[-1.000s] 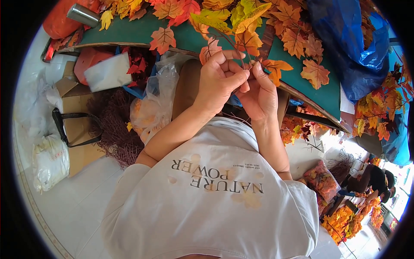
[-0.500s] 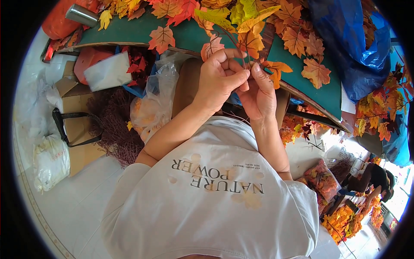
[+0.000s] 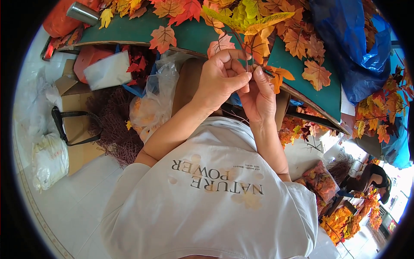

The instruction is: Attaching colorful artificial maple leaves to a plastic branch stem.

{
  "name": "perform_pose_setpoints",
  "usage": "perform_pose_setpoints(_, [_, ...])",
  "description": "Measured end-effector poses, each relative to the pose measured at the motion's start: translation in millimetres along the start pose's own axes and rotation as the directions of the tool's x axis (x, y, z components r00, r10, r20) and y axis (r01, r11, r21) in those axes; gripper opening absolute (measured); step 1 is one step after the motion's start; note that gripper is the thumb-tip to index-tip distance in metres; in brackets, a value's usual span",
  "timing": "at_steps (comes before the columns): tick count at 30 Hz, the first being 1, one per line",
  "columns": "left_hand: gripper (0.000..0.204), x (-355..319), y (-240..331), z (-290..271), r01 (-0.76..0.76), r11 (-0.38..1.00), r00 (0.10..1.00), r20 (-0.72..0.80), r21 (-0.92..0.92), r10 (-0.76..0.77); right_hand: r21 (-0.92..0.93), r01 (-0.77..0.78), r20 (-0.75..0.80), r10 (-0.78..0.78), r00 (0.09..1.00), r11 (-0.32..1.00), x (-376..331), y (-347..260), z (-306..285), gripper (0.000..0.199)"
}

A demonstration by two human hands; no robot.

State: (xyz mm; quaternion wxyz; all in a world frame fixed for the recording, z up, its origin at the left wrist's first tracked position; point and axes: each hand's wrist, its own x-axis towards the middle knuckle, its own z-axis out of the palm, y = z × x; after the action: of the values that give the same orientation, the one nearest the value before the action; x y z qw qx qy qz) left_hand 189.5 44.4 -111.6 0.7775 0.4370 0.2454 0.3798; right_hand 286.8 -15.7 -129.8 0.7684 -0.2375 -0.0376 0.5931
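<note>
So, leaf spray (image 3: 247,19) is up at the near edge of the green table (image 3: 325,100), in front of me, raised between my hands. Long axis runs near to far, leaning a bit left; the thin brown stem end points near, at my fingertips, and the yellow-green leaves fan out at the far end, with orange ones lower down.

My left hand (image 3: 221,81): thumb and index pinched on the stem, other fingers curled in. My right hand (image 3: 260,97): half-curled, palm partly showing, thumb and fingertips drawn together just right of the left thumb, at the stem's near end; can't tell exactly what they grip there.

Containers: blue plastic bag (image 3: 340,47) on the far right of the table, mouth open, brown-orange leaves showing at it. Clear plastic bag (image 3: 166,82) left of my legs, pale orange stuff inside. Cardboard box (image 3: 82,153) farther left, dark purplish stems (image 3: 116,125) bundled against it. White bag (image 3: 49,159) left of that on the floor, contents hidden. Clear packet (image 3: 320,179) low on the right, filled with orange-red leaves. Loose leaves (image 3: 295,43) piled along the table's far side.
</note>
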Motion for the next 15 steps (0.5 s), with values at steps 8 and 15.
perform_pose_setpoints(8, [0.030,1.7,-1.3,-2.8,-0.017,1.000,1.000,0.003,-0.026,0.017,-0.066,0.034,0.015,-0.033,0.999,0.997,0.3,2.0,-1.5,0.014])
perform_pose_setpoints(15, [0.030,3.3,-2.8,-3.8,-0.018,1.000,0.999,0.029,0.004,0.018,-0.055,0.082,-0.002,-0.082,0.997,0.995,-1.0,4.6,-3.7,0.012])
